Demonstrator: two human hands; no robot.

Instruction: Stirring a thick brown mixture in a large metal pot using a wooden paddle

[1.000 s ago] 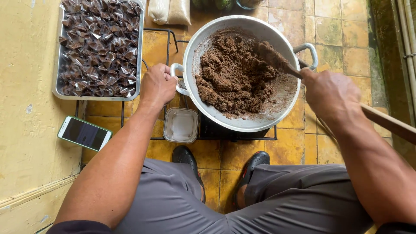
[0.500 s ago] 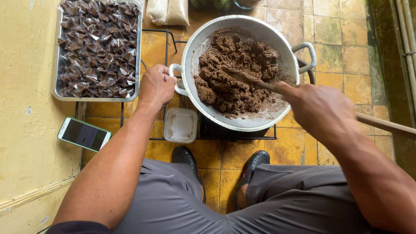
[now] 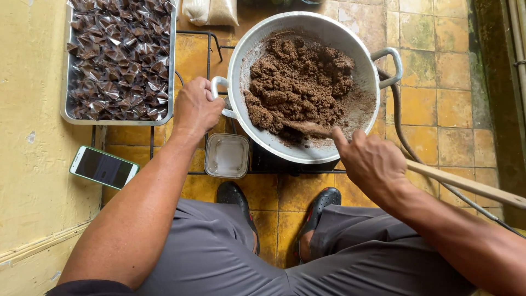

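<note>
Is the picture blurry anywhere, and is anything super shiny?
In the head view, soft daylight and nearly everything sharp: the crumbly brown mix in the round silver metal pot shows crisp lumps. Glare glints off the clear wrapped dark sweets in the rectangular metal tray. The right hand on the long wooden paddle looks slightly soft.

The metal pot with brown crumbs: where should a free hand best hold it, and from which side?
Probably the free loop handle on the pot's right rim, reached from the right. It sticks outward, clear of the crumbs. The left hand grips the opposite handle.
</note>
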